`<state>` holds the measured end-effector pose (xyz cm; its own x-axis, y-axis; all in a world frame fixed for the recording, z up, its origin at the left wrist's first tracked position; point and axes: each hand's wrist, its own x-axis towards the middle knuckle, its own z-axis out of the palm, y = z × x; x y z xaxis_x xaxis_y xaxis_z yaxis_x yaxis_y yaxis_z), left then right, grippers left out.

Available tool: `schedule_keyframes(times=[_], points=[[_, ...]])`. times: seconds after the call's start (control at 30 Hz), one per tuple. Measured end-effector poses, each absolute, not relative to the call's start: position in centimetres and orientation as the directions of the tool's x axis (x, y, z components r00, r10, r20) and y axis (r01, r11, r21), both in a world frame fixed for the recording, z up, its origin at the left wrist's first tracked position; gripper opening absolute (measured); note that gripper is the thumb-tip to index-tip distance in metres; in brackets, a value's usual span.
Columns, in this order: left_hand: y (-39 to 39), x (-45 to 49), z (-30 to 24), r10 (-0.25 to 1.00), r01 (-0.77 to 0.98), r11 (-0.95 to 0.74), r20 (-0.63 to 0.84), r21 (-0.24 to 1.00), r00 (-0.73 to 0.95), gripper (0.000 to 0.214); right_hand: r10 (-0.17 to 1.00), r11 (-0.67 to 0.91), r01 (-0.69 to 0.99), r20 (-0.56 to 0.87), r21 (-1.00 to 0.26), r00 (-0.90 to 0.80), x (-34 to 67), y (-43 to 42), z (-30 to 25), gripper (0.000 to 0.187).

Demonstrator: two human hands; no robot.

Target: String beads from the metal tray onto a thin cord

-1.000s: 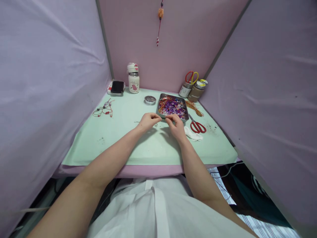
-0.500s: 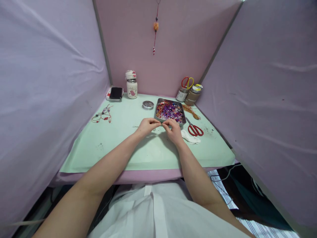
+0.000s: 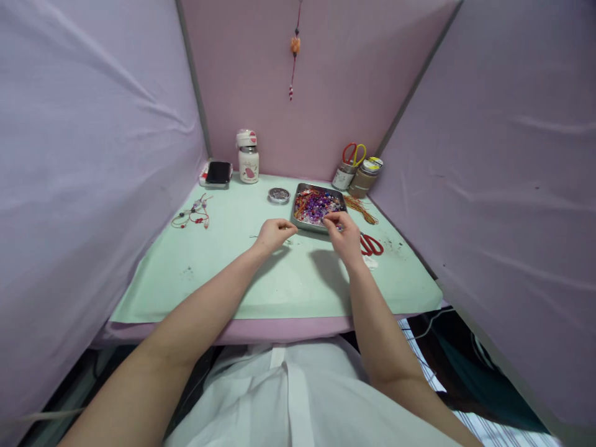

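My left hand (image 3: pixel 274 234) rests on the green mat (image 3: pixel 223 267), fingers curled in a pinch on a thin thread that I can barely see. My right hand (image 3: pixel 345 234) reaches over the near edge of the metal tray (image 3: pixel 295 218) of purple, pink and red beads, fingertips pinched among the beads. What they hold is too small to make out. The two hands are apart, a hand's width between them.
Red scissors (image 3: pixel 372 244) and a white tissue lie right of the tray. Behind stand a small round tin (image 3: pixel 279 195), a white bottle (image 3: pixel 247 157), a phone (image 3: pixel 218 172), two jars with scissors (image 3: pixel 354 166). Beaded strings (image 3: pixel 192 213) lie at left. Fabric walls close three sides.
My right hand has left the left hand and moved right and forward into the bead tray. The left hand stays in place with its pinch.
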<state>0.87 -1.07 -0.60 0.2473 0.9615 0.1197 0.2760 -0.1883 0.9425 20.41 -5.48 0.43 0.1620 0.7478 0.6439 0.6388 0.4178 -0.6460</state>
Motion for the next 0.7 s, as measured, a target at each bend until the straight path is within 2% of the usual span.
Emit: schedule_keyframes(times=[0.2,0.37,0.57,0.7], points=[[-0.9,0.6,-0.2,0.982,0.275,-0.149,0.109,0.95,0.153,0.019,0.82,0.267,0.809,0.565,-0.524,0.095,23.1,-1.0,2.9,0.012],[-0.9,0.4,0.1,0.991,0.217,-0.115,0.096,0.969,0.095,0.021,0.911,0.144,0.902,0.412,-0.406,0.04,23.2,3.3,2.1,0.013],[-0.9,0.3,0.4,0.993,0.189,-0.098,0.083,0.977,0.086,0.019,0.966,0.173,0.954,0.233,-0.246,-0.115,21.6,6.4,0.4,0.017],[-1.0,0.2,0.5,0.994,0.169,-0.096,0.084,0.981,0.075,0.021,0.973,0.212,0.956,0.133,-0.202,-0.188,20.8,7.4,0.0,0.017]])
